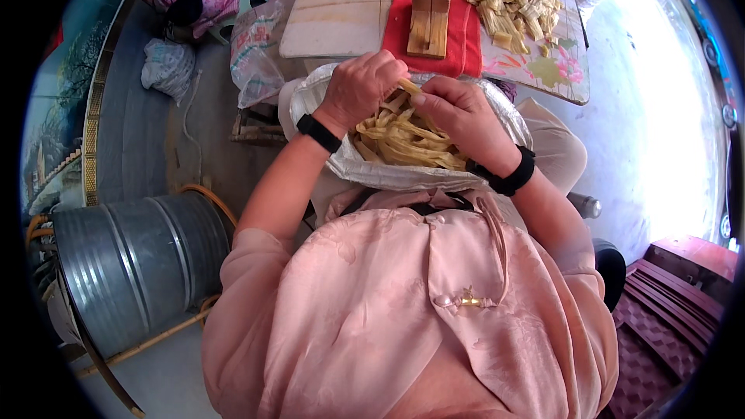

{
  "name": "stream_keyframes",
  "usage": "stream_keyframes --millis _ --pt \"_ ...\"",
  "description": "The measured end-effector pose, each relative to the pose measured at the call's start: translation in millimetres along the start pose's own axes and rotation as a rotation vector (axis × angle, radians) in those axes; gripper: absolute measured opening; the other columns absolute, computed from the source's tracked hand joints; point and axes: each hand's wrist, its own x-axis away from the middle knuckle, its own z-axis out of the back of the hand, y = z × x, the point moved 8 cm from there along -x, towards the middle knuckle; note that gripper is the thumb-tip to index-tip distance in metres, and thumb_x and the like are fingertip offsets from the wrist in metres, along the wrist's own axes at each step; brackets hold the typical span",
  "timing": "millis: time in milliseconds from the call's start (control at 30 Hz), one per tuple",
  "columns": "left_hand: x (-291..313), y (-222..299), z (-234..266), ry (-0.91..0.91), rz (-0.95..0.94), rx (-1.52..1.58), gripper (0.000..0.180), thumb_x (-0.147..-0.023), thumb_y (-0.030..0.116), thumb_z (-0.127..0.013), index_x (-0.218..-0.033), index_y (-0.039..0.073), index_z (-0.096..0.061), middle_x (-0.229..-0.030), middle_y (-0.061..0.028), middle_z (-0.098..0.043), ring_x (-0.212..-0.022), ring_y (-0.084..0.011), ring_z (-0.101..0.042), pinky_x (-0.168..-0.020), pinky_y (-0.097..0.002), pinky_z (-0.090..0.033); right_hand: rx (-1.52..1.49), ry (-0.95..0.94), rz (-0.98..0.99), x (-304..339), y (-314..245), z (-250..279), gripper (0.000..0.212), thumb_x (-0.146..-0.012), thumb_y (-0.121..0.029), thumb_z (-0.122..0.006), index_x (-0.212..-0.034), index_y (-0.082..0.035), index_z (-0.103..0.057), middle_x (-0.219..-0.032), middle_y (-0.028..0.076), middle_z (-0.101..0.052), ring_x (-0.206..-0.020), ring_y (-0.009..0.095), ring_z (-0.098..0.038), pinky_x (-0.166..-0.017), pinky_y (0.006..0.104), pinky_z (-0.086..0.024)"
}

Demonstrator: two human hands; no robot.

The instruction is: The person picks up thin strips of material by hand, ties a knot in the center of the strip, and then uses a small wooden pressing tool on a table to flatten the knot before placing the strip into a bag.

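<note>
- The left hand point(359, 87) was closed, its fingertips on one yellowish strip point(409, 86).
- The right hand point(463, 112) pinched the same strip between thumb and finger, near to the left one.
- This strip was above the silvery container point(396, 177), where many similar strips point(407, 142) lay.
- A wooden block point(427, 25) rested on a red cloth point(466, 35) on the table point(334, 12).

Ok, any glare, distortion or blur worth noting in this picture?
Head view: glare washes out the floor at right; head view: fisheye bends the gold trim at left, corners black; head view: bright reflections streak the metal drum; head view: fingers and yellowish strips look reasonably sharp.
</note>
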Motion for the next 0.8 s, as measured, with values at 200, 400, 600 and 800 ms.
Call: stream_keyframes --millis 200,400,600,800 --pt "-17 -40 -26 0.049 0.294 0.468 0.010 -0.093 0.017 -0.055 -0.093 0.008 -0.053 -0.072 -0.0074 -0.053 -0.063 -0.0233 -0.059 -0.056 -0.0319 -0.047 -0.093 0.219 -0.036 -23 6 30 0.022 -0.089 -0.018 -0.062 -0.081 0.003 -0.063 -0.061 -0.004 -0.050 -0.058 0.005 -0.044 -0.051 0.0244 -0.037" --pt "-22 -50 -51 -0.062 0.689 1.295 0.017 -0.098 0.021 -0.051 -0.101 0.005 -0.056 -0.072 0.0049 -0.047 -0.060 -0.0011 -0.040 -0.055 -0.0191 -0.038 -0.037 0.307 -0.048 -53 37 76 0.024 -0.087 -0.020 -0.065 -0.078 0.002 -0.063 -0.060 -0.004 -0.049 -0.056 0.004 -0.042 -0.048 0.0236 -0.034" --pt "-36 -81 -52 0.028 0.606 0.839 0.021 -0.094 0.022 -0.055 -0.099 0.001 -0.059 -0.073 0.0006 -0.054 -0.065 -0.0086 -0.051 -0.061 -0.0255 -0.044 -0.034 0.363 0.003 -70 31 79 0.025 -0.086 -0.021 -0.065 -0.078 0.003 -0.064 -0.060 -0.003 -0.049 -0.056 0.004 -0.041 -0.049 0.0229 -0.034" --pt "-44 -93 -63 -0.021 0.593 0.401 0.027 -0.086 0.025 -0.059 -0.100 0.002 -0.061 -0.080 -0.0158 -0.065 -0.077 -0.0305 -0.064 -0.069 -0.0383 -0.049 0.405 0.360 0.074 -92 47 81 0.027 -0.084 -0.025 -0.060 -0.085 0.002 -0.066 -0.064 0.017 -0.061 -0.060 0.030 -0.060 -0.058 0.0392 -0.046"
